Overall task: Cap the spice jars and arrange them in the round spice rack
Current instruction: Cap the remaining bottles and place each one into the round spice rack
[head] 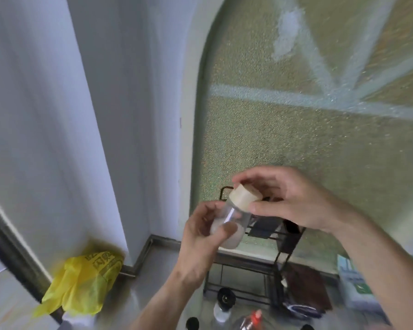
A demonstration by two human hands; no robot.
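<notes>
- Far left on the floor lies a yellow bag (81,285), crumpled against the wall; it plays no part in your work.
- Your left hand (206,231) holds the jar (233,223) in the air at centre, tilted with its top leaning up and right. Your fingers (225,231) are curled round its clear body, which holds a pale powder in the lower part.
- Your right hand (286,198) is on the cap (243,195), a pale wooden one, pinching it between thumb and fingertips. The cap sits on the jar's mouth; whether it is fully seated, you cannot tell from here.
- Judged from this, you are in the capping step for this jar.
- Behind and below your hands stands a black wire rack (284,244), on the desk, partly hidden by the jar and your wrists. Blur hides whether it is round or holds any jars.
- Near the bottom edge are more small containers, among them a bottle (223,303) with a dark top; they are blurred.
- Next, press or twist the cap home while your left hand keeps the jar steady, then carry it down to the rack and set it upright.
</notes>
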